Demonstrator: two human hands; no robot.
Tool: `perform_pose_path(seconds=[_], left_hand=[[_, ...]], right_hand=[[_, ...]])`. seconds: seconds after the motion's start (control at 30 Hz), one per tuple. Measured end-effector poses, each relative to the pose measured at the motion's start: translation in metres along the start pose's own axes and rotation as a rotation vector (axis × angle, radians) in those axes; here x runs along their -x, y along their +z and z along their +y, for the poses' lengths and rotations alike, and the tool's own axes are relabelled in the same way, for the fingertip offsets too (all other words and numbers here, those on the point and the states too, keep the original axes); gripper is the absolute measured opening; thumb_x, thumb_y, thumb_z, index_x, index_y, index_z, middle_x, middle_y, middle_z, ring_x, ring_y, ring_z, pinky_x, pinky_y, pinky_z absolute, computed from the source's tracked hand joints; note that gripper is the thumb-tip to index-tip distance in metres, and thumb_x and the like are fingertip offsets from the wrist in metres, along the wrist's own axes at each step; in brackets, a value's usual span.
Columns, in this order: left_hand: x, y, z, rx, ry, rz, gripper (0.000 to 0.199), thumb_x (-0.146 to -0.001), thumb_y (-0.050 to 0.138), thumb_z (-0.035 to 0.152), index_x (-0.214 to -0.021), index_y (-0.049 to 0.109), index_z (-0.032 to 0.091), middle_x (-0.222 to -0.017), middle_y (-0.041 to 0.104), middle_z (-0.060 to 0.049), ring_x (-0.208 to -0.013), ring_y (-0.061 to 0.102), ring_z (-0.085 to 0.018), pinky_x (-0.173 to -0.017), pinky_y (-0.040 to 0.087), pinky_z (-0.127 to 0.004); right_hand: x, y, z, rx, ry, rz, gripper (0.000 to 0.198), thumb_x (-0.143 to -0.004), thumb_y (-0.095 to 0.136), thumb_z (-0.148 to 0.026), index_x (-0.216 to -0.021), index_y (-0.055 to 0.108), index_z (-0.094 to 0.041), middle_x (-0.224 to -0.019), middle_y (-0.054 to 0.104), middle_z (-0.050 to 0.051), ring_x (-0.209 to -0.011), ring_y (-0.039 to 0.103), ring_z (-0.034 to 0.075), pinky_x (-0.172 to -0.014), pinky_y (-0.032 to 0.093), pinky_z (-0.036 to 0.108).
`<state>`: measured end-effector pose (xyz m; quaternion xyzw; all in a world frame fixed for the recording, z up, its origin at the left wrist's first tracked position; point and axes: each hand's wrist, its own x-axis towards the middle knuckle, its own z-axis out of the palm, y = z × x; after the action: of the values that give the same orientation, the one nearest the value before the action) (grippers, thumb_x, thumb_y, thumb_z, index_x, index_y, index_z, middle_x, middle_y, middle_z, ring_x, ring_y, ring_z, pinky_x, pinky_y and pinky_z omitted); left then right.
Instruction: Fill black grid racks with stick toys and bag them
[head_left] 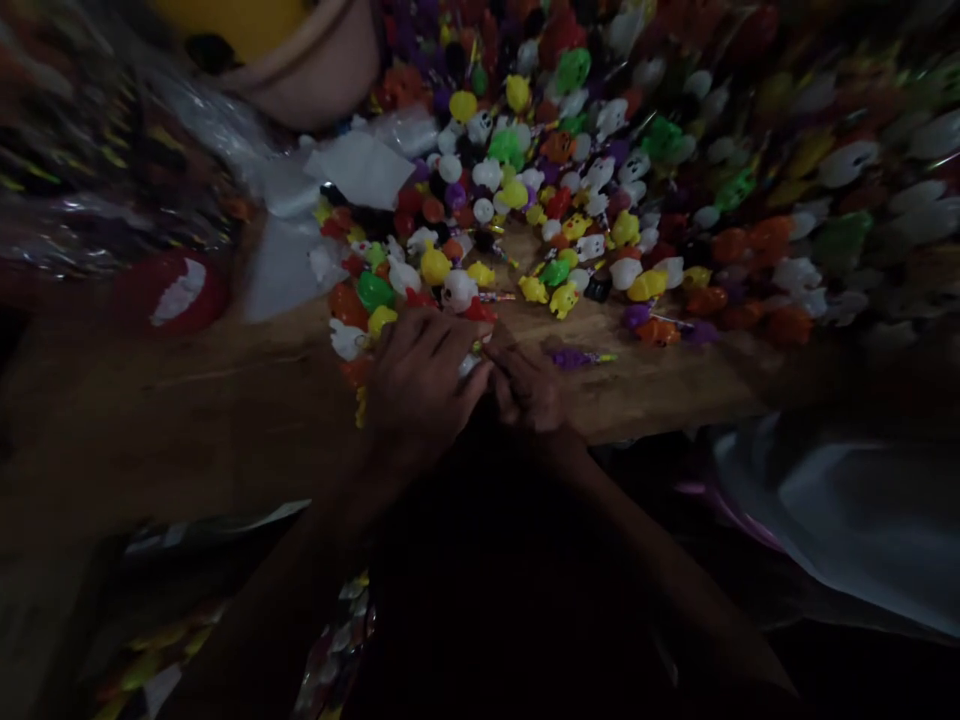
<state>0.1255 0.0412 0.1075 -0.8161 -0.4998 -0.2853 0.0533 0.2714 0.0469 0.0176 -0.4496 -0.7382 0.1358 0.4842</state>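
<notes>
- Wooden table (pixel 225 400) carries a big heap of small plastic toy figures (pixel 570 180), spreading from 12 to 3 o'clock of the hands.
- Left hand (pixel 420 385) and right hand (pixel 529 390) meet at the heap's near edge, fingers curled around a small white piece (pixel 471 362) pinched between them; what it is cannot be told.
- Purple stick toy (pixel 577 357) lies at 2 o'clock, just beside the right hand.
- Clear plastic bags (pixel 352 170) lie at 11 o'clock.

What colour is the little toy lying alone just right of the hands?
Purple, seen in the head view: the small plastic toy on the wooden table.
</notes>
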Motion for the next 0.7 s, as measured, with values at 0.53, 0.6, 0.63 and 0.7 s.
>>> perform_pose_path(seconds=[0.53, 0.6, 0.63, 0.7], left_hand=[[-0.003, 0.003, 0.010, -0.038, -0.055, 0.098, 0.020, -0.090, 0.068, 0.012, -0.107, 0.070, 0.023, -0.102, 0.072, -0.002, -0.106, 0.063, -0.022, -0.092, 0.052, -0.032], [-0.004, 0.002, 0.012, -0.037, -0.056, 0.087, 0.020, -0.090, 0.068, 0.011, -0.107, 0.069, 0.023, -0.102, 0.072, -0.002, -0.107, 0.062, -0.022, -0.092, 0.052, -0.031], [-0.005, 0.001, 0.014, -0.032, -0.055, 0.082, 0.020, -0.091, 0.067, 0.011, -0.107, 0.068, 0.024, -0.102, 0.072, -0.001, -0.107, 0.062, -0.022, -0.092, 0.052, -0.031], [-0.005, 0.002, 0.015, -0.029, -0.050, 0.077, 0.021, -0.092, 0.065, 0.010, -0.108, 0.067, 0.023, -0.102, 0.072, -0.001, -0.106, 0.061, -0.022, -0.093, 0.051, -0.031]], right_hand=[[-0.100, -0.088, 0.071, 0.497, 0.188, -0.340, 0.026, -0.095, 0.048, -0.015, -0.094, 0.074, -0.015, -0.092, 0.072, 0.010, -0.073, 0.062, 0.018, -0.062, 0.037, 0.029], [-0.133, -0.080, 0.074, 0.591, 0.205, -0.398, 0.028, -0.096, 0.047, -0.015, -0.098, 0.075, -0.014, -0.100, 0.074, 0.013, -0.082, 0.066, 0.021, -0.065, 0.039, 0.030], [-0.148, -0.074, 0.073, 0.620, 0.212, -0.423, 0.029, -0.096, 0.047, -0.015, -0.102, 0.076, -0.013, -0.104, 0.074, 0.015, -0.087, 0.068, 0.022, -0.068, 0.041, 0.030], [-0.174, -0.060, 0.069, 0.635, 0.222, -0.494, 0.031, -0.097, 0.047, -0.017, -0.107, 0.077, -0.012, -0.109, 0.075, 0.016, -0.096, 0.070, 0.025, -0.074, 0.045, 0.031]])
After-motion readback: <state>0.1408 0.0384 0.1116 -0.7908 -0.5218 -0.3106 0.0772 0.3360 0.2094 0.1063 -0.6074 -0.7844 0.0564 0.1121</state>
